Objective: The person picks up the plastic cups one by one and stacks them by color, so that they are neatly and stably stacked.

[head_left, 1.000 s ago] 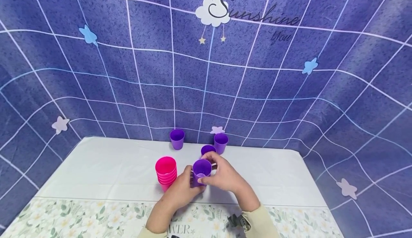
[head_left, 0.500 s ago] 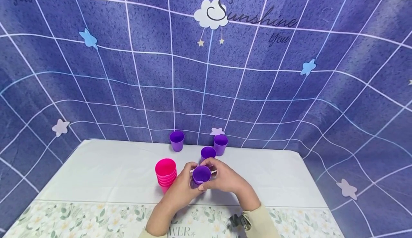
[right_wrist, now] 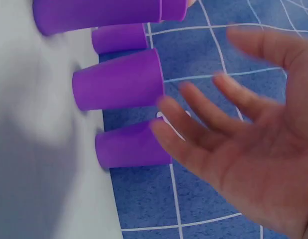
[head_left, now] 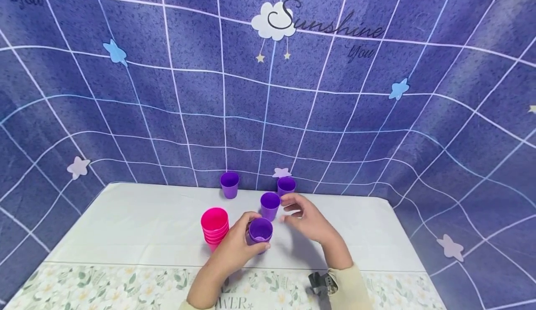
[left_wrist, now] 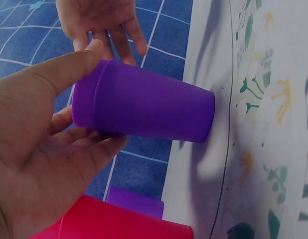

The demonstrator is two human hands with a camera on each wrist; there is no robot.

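My left hand [head_left: 235, 245] grips a purple cup [left_wrist: 154, 102] near its rim, with the thumb on one side and curled fingers on the other. A second rim shows at its top, so two purple cups appear nested. My right hand [head_left: 310, 220] holds nothing; its fingers are spread and slightly bent in the right wrist view. It hovers just right of another upright purple cup [head_left: 270, 207], which stands behind the held pair. Whether the fingertips touch that cup is hard to tell. The held cups look upright, their base at or just above the table.
A stack of nested pink cups [head_left: 215, 224] stands left of the left hand. Two more purple cups stand along the back, one at left [head_left: 230, 186] and one at right [head_left: 286, 185]. A blue patterned curtain [head_left: 268, 91] rises behind the white table [head_left: 146, 221].
My right hand has let go of the purple cups and moved right and back, its fingers opening. The left hand still holds them. The cup behind has come into fuller view.
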